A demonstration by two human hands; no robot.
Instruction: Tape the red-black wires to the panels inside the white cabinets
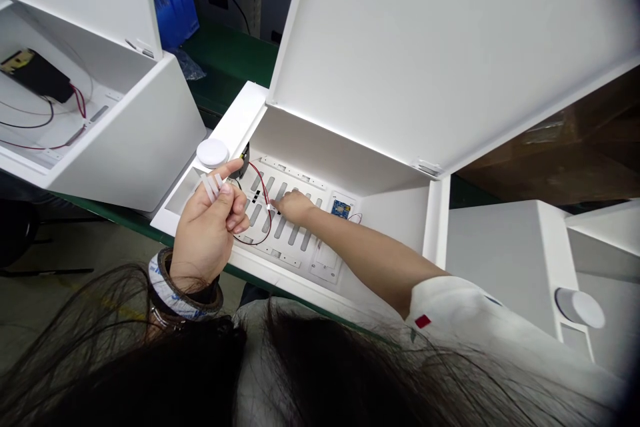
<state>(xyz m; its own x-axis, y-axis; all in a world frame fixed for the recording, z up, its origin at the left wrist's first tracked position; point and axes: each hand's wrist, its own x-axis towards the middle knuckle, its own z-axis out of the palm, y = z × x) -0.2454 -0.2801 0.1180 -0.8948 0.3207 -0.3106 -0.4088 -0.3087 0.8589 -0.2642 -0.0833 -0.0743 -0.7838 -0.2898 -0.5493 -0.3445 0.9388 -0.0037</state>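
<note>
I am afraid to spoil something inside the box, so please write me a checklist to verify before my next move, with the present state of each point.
1. Lid standing open: ok.
2. White strips held in the left hand: ok, between the fingers.
3. Right hand inside the box: ok, fingers low, near the slots.
4. Red wire well away from the right hand: not ok, it runs close beside the fingertips.
5. White plug firmly joined: cannot tell, too small to see.
6. Blue board in sight: ok, the forearm does not hide it.
</note>
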